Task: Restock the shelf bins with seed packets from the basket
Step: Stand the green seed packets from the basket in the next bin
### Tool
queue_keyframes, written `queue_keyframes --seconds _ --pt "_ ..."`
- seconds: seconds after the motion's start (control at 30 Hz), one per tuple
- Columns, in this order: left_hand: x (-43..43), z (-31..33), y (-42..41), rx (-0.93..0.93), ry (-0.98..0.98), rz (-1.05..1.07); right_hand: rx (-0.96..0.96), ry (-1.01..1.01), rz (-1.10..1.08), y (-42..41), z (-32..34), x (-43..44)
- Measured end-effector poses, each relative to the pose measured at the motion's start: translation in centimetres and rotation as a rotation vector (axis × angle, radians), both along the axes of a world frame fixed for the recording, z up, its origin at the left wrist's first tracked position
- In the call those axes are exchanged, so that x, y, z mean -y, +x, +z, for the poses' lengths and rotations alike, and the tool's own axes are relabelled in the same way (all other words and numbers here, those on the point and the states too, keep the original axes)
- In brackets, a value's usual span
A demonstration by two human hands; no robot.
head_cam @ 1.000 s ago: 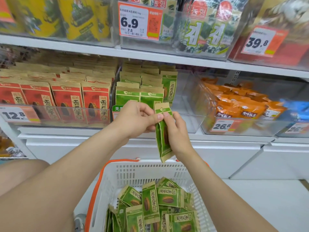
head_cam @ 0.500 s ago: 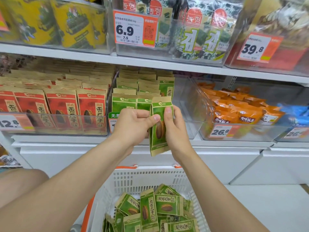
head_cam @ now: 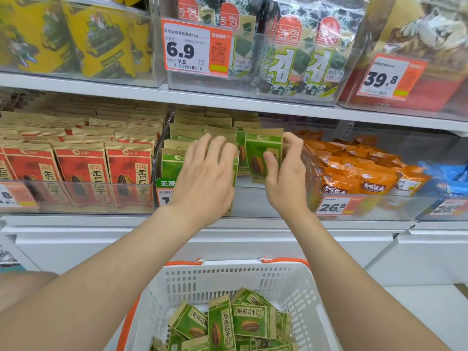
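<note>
My right hand (head_cam: 286, 178) pinches a green seed packet (head_cam: 260, 153) and holds it upright inside the clear middle bin (head_cam: 253, 198), with the thumb on its front and the fingers behind. Beside it, my left hand (head_cam: 205, 178) lies with straight fingers against the front row of green packets (head_cam: 172, 160) in the same bin. Below my arms stands a white basket (head_cam: 228, 266) with orange handles. It holds several loose green packets (head_cam: 235, 323).
A bin of red seed packets (head_cam: 81, 171) stands to the left and a bin of orange packets (head_cam: 354, 173) to the right, with blue packets (head_cam: 445, 173) beyond. Seaweed packs (head_cam: 298, 59) and price tags (head_cam: 195, 49) fill the shelf above. White cabinets (head_cam: 253, 244) run below.
Both hands rose and reached forward into the middle bin. The right hand carried the green packet in with it. The left hand let go of it and now lies on the front row.
</note>
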State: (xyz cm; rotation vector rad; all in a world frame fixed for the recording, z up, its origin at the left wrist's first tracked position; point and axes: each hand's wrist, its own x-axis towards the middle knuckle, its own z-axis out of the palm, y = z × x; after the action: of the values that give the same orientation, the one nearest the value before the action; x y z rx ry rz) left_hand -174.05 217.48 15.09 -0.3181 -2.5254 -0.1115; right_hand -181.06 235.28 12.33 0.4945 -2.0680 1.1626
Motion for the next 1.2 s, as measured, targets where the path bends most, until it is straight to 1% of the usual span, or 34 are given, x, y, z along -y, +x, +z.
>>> queue_keyframes --seconds 0.07,0.1,0.13,0.2,0.3,0.37,0.47,0.5,0.57,0.67,0.73,0.83,0.93,1.2 --pt "0.2 -0.2 -0.3 0.078 -0.025 0.074 0.057 0.162 -0.093 -1.6 -0.5 -0.2" --pt "0.3 -0.3 -0.5 0.104 -0.054 0.108 0.109 0.210 -0.123 -2.4 -0.4 -0.2" --pt "0.4 -0.5 -0.7 0.120 -0.088 0.133 0.184 0.215 -0.126 -3.2 -0.1 -0.1" --pt "0.3 -0.5 -1.1 0.145 -0.138 0.161 0.332 0.150 -0.101 -4.4 1.0 0.2" --pt "0.1 -0.3 -1.5 0.151 -0.155 0.174 0.441 0.081 -0.121 -6.1 2.2 0.8" --pt "0.0 -0.3 -1.7 0.153 -0.155 0.175 0.525 0.132 -0.132 -7.1 2.1 1.1" --pt "-0.2 -0.3 -2.1 0.148 -0.156 0.188 0.648 0.303 -0.150 -8.0 1.4 1.7" --pt "-0.2 -0.3 -2.1 0.150 -0.153 0.190 0.671 0.314 -0.153 -8.1 1.3 2.0" --pt "-0.3 -0.3 -2.1 0.146 -0.145 0.194 0.673 0.304 -0.164 -8.4 1.3 2.5" --pt "-0.5 -0.3 -2.3 0.146 -0.135 0.203 0.621 0.244 -0.229 -8.6 1.3 3.2" --pt "-0.6 -0.3 -2.3 0.143 -0.131 0.207 0.614 0.255 -0.221 -8.8 1.1 3.5" --pt "-0.7 -0.3 -2.3 0.147 -0.126 0.206 0.702 0.284 -0.183 -9.1 0.5 3.7" --pt "-0.7 -0.3 -2.3 0.147 -0.117 0.202 0.782 0.262 -0.157 -9.0 0.2 3.7" --pt "-0.4 -0.2 -1.5 0.156 -0.042 0.137 0.795 0.307 -0.317 -7.4 1.5 2.8"
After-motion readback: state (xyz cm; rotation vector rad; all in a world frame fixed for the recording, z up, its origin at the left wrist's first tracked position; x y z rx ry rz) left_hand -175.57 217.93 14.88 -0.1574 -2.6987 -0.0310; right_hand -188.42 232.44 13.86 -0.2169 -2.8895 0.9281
